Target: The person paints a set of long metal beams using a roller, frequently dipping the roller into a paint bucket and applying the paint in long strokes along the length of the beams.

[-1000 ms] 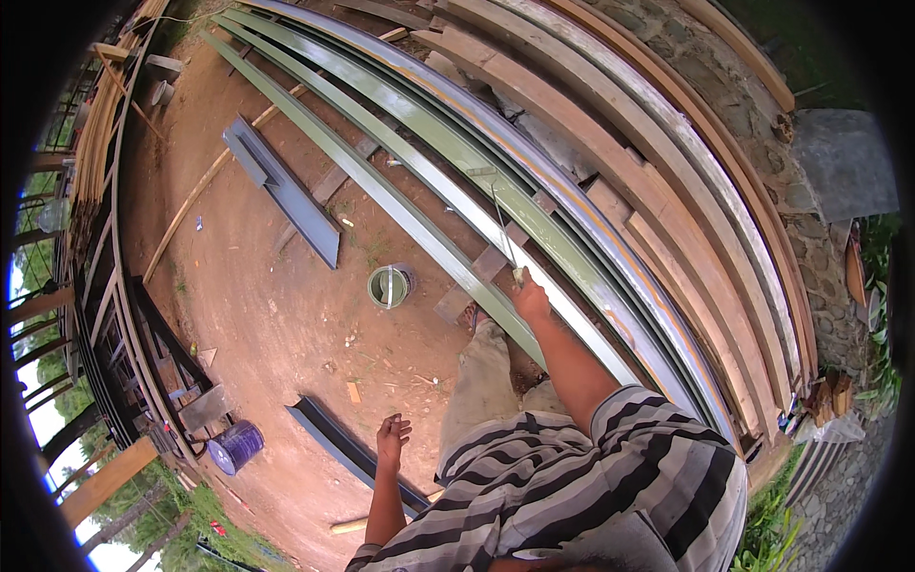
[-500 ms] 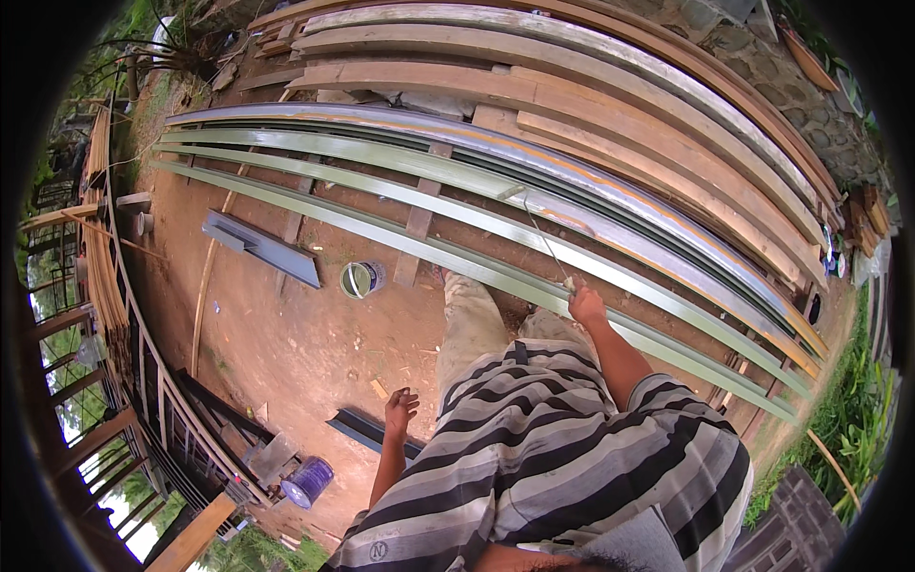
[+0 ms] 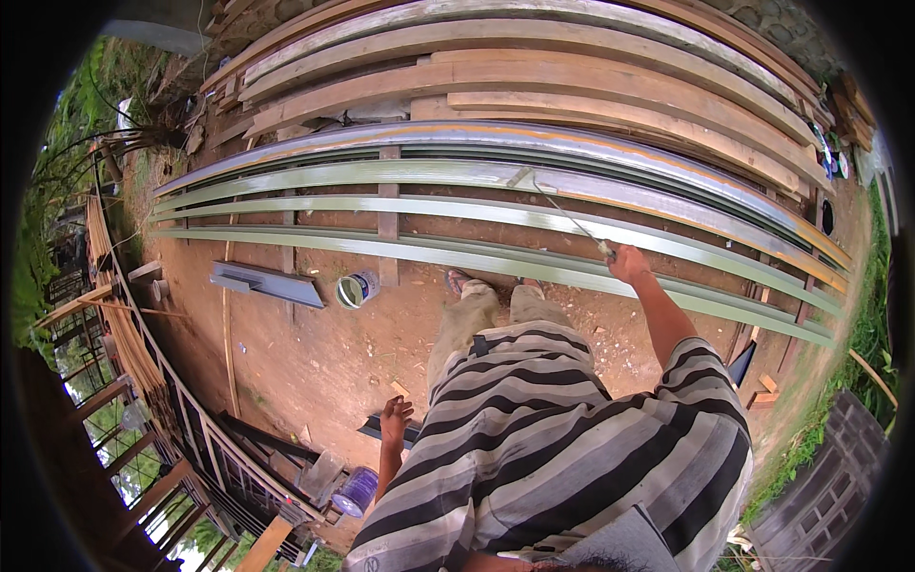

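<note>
My right hand (image 3: 629, 264) is closed around the handle of a paint roller (image 3: 570, 214) with a long thin wire frame. The roller head (image 3: 519, 178) rests on a long metal beam (image 3: 419, 173), green to its left and bare grey with orange streaks to its right. Nearer to me lie two more long beams, a middle green beam (image 3: 381, 205) and a near green beam (image 3: 400, 249), both glossy. My left hand (image 3: 396, 419) hangs low at my left side, holding nothing, its fingers loosely apart.
A paint bucket (image 3: 356, 289) stands on the dirt left of my feet, by a short grey metal piece (image 3: 267, 284). Crosswise wooden supports (image 3: 388, 219) carry the beams. Wooden planks (image 3: 572, 76) lie beyond. A purple can (image 3: 355, 491) sits at lower left.
My right hand has reached farther out and to the right with the roller, whose head stays on the partly green beam. The view has shifted. My left hand still hangs free.
</note>
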Tool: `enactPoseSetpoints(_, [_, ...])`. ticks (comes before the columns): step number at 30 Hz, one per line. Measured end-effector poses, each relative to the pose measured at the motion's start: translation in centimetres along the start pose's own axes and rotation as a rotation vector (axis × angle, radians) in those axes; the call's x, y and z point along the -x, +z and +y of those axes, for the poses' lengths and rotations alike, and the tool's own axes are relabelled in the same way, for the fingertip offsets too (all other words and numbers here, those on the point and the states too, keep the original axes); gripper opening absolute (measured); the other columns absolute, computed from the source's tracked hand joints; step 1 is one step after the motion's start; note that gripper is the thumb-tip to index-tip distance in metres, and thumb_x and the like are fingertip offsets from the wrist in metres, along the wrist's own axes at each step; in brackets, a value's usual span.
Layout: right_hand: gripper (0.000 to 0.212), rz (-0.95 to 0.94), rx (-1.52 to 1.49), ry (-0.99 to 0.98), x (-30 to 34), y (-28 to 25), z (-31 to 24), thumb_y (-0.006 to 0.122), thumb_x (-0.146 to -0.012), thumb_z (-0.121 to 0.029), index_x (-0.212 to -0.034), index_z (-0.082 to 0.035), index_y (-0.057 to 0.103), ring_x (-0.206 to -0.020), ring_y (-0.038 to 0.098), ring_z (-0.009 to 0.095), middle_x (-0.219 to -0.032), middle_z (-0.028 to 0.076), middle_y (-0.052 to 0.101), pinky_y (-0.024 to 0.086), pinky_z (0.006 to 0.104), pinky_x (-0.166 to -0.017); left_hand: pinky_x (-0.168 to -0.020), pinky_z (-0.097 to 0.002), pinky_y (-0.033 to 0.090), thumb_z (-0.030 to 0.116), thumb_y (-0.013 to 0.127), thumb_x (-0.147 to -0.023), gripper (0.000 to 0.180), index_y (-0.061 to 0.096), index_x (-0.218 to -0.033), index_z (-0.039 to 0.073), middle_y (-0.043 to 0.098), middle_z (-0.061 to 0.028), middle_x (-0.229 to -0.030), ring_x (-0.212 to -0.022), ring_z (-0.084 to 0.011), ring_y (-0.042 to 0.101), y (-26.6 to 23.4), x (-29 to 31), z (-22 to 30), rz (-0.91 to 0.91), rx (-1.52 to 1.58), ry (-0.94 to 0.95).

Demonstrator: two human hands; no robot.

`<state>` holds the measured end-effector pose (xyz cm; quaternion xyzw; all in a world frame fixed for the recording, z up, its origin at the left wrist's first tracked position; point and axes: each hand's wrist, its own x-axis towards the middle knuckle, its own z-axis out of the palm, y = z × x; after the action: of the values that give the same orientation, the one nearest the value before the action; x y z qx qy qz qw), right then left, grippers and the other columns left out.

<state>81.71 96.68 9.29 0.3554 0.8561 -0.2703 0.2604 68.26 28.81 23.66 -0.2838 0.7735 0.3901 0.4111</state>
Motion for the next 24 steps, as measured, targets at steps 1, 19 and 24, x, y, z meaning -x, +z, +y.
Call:
enactPoseSetpoints(1, [0.050,-0.134,0.010,0.016,-1.4,-0.5,-5.3,0.059,-0.094,-0.037,-0.142,-0.024,0.059,-0.120,0.064,0.038,-0.126,0.020,0.069,0.052,0.0505,-0.103,-0.088,-0.0398,0.052,0.038,0.055,-0.105,0.044,0.058,-0.136,0.007,0.070,-0.0137,-0.121,-0.107,-0.0245,0.068,-0.3,0.1,-0.4,0.016,0.015,0.006])
enactPoseSetpoints(19, [0.052,-0.038,0.009,0.073,3.6,-6.3,6.3,0.063,-0.092,-0.035,-0.141,-0.021,0.062,-0.114,0.067,0.040,-0.120,0.024,0.070,0.054,0.0479,-0.100,-0.085,-0.0362,0.056,0.030,0.061,-0.103,0.043,0.058,-0.134,-0.001,0.073,-0.0194,-0.113,-0.100,-0.0273,0.072,-1.1,-1.3,-14.1,0.055,0.163,0.069])
enactPoseSetpoints(24, [0.048,-0.083,-0.026,-0.019,-2.5,-0.7,-4.1,0.060,-0.093,-0.036,-0.138,-0.019,0.064,-0.115,0.067,0.040,-0.121,0.022,0.071,0.053,0.0508,-0.100,-0.088,-0.0417,0.055,0.036,0.057,-0.105,0.046,0.057,-0.136,0.003,0.072,-0.0196,-0.114,-0.104,-0.0294,0.070,1.5,-1.1,-11.8,-0.011,0.084,0.007])
